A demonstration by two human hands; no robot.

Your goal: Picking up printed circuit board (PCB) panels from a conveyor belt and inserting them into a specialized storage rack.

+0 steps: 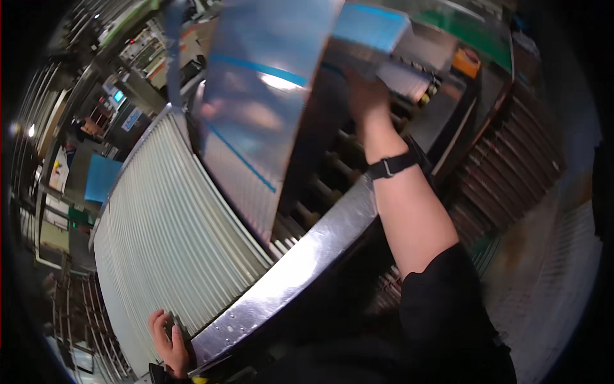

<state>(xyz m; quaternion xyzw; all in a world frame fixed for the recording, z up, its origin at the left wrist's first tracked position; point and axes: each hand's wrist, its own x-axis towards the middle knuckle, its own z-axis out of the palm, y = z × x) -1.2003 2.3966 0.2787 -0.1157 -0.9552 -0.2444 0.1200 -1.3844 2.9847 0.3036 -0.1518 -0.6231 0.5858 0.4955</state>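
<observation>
A tall, shiny sheet-metal panel (256, 147) with blue stripes stands tilted in front of me, reflecting light. My right hand (369, 96) is stretched forward beside the panel's right edge. Motion smears its fingers, so a grip on the panel cannot be made out. At the lower left, my left hand (169, 342) rests at the near edge of a pale ribbed bed of parallel slats (173, 224). Its fingers are bent and apart, with nothing seen between them. A bright metal rail (288, 275) runs between the two hands, along the near side.
Dark gaps and rollers show beyond the rail, under my right arm. Farther right are an orange box (467, 63) and a stack of brownish ribbed pieces (511, 160). A blue panel (102, 178) and a lit screen (118, 96) stand among machinery on the left.
</observation>
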